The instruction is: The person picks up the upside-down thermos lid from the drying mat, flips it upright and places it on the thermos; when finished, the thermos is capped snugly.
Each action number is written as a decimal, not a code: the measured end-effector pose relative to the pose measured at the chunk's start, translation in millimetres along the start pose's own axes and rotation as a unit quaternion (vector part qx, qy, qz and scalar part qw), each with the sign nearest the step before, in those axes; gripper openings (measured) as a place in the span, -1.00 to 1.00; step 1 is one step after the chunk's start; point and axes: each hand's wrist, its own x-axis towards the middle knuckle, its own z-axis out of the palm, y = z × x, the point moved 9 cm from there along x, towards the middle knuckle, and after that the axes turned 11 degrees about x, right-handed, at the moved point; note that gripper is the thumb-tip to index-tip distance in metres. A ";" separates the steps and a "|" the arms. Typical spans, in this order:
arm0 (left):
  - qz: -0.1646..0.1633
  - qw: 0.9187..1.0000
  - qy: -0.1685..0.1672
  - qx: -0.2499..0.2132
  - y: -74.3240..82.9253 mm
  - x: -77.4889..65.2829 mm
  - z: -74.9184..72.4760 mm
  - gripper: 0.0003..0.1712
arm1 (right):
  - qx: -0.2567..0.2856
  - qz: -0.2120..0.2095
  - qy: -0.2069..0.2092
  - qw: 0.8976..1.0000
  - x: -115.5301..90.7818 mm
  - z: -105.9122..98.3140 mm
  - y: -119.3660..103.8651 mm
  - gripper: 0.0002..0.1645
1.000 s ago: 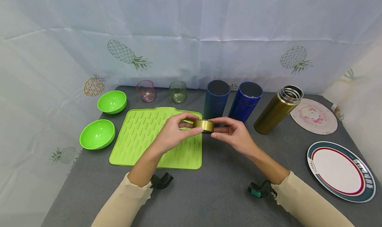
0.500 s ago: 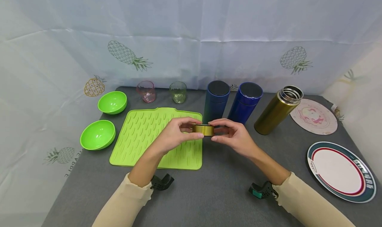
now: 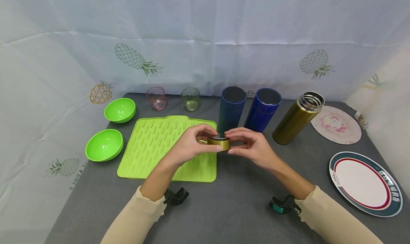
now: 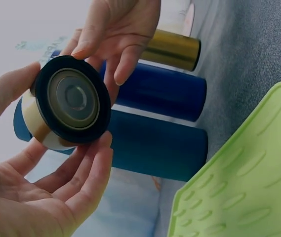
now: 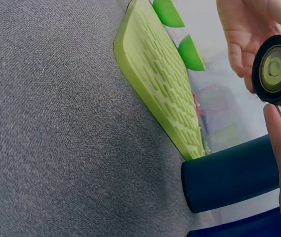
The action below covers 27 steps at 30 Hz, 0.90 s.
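Observation:
In the head view a gold bottle lid (image 3: 219, 142) is held in the air, by the right edge of the green mat. My left hand (image 3: 189, 146) grips it from the left, thumb on the near side and fingers behind. My right hand (image 3: 248, 144) holds its right side with thumb and fingertips. From the left wrist, the lid's black-rimmed face (image 4: 56, 128) shows a silvery ringed centre. The gold bottle (image 3: 293, 124) stands uncovered at the right, its steel mouth showing. Behind the hands are a dark blue bottle (image 3: 231, 110) and a brighter blue bottle (image 3: 261, 114), both capped.
A green ridged mat (image 3: 150, 155) lies at centre left. Two green bowls (image 3: 120, 110) sit beyond its left side. Pink (image 3: 157, 98) and green (image 3: 190, 99) glasses stand at the back. A pink round mat (image 3: 336, 124) and a rimmed plate (image 3: 365, 183) lie right.
Both hands have lowered the lid slightly towards me. It has tilted, so its dark upper face now shows in the head view. The bottles have stayed in place.

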 end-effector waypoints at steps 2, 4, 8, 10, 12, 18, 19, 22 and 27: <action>0.005 1.000 0.001 0.004 1.9 -0.1 0.7 -0.55 | -0.010 -0.002 -0.003 1.000 -0.6 -0.1 -1.2 -0.49; 0.014 1.000 0.003 0.012 4.5 0.0 1.4 -0.56 | -0.021 -0.004 -0.005 1.000 -1.4 0.2 -2.8 -0.50; 0.039 0.998 0.007 0.047 12.0 -0.6 2.9 -0.56 | -0.036 -0.013 -0.008 0.999 -2.9 0.2 -8.3 -0.51; 0.049 0.997 0.010 0.067 15.0 -1.4 3.7 -0.56 | -0.045 -0.013 -0.008 0.999 -3.9 0.1 -10.3 -0.51; 0.056 0.995 0.012 0.082 16.5 -2.1 4.4 -0.56 | -0.054 -0.011 -0.008 0.998 -5.4 -0.3 -11.0 -0.51; 0.082 0.991 0.026 0.107 21.2 -3.3 3.7 -0.55 | -0.054 -0.002 -0.006 0.999 -13.1 -8.8 -11.7 -0.43; 0.087 0.990 0.029 0.107 22.7 -3.6 3.3 -0.55 | -0.054 -0.001 -0.005 0.999 -15.1 -11.5 -12.1 -0.42; 0.103 0.988 0.038 0.105 27.7 -4.7 1.4 -0.54 | -0.065 0.009 -0.003 0.998 -22.4 -21.4 -14.6 -0.41; 0.116 0.987 0.048 0.100 34.2 -7.8 -2.0 -0.52 | -0.086 0.021 0.004 0.996 -35.2 -39.5 -23.6 -0.44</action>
